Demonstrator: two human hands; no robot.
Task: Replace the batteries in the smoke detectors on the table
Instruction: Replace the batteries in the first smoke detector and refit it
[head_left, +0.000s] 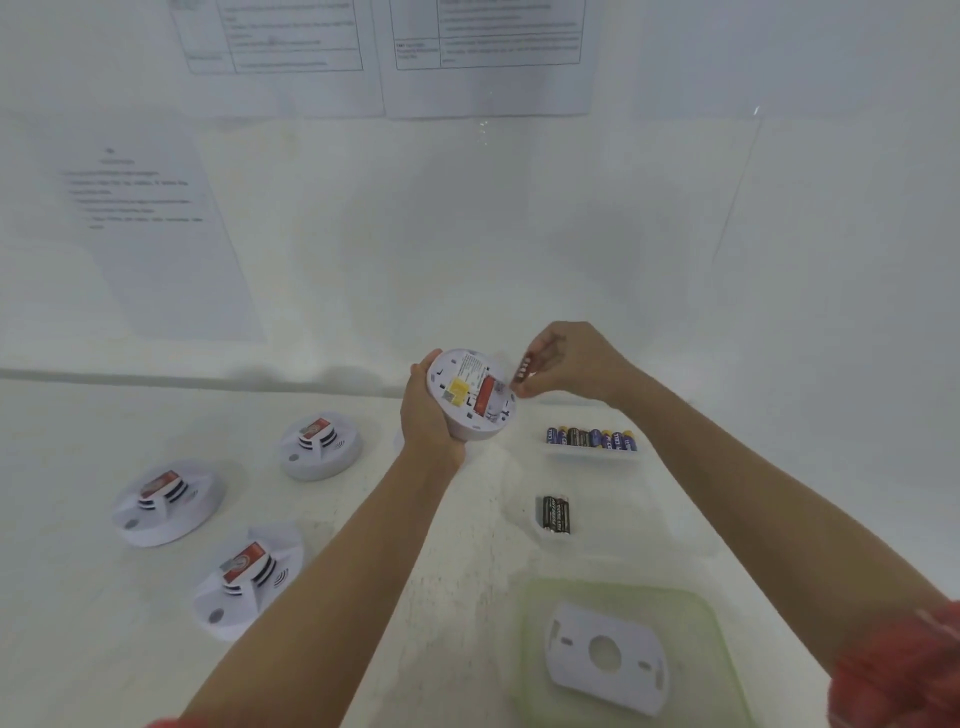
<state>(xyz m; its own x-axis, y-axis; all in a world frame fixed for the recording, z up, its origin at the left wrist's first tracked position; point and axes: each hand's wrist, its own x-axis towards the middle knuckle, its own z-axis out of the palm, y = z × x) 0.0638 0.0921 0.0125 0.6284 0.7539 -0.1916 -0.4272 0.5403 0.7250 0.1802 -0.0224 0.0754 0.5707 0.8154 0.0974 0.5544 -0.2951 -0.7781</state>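
Observation:
My left hand (428, 415) holds a white round smoke detector (470, 395) above the table, its back facing me, with a yellow label and a red battery in the open compartment. My right hand (566, 364) is just to the right of it, fingers pinched on a small red battery (523, 369) near the detector's edge. Three more smoke detectors lie face up on the left: one (320, 444) further back, one (167, 501) at the far left, one (248, 577) nearest me.
A clear tray with a row of blue batteries (592, 439) sits right of centre. Black batteries (556, 514) lie in a second small tray. A green-rimmed container (717, 623) near the front right holds a white mounting plate (605, 652). Printed sheets hang on the wall.

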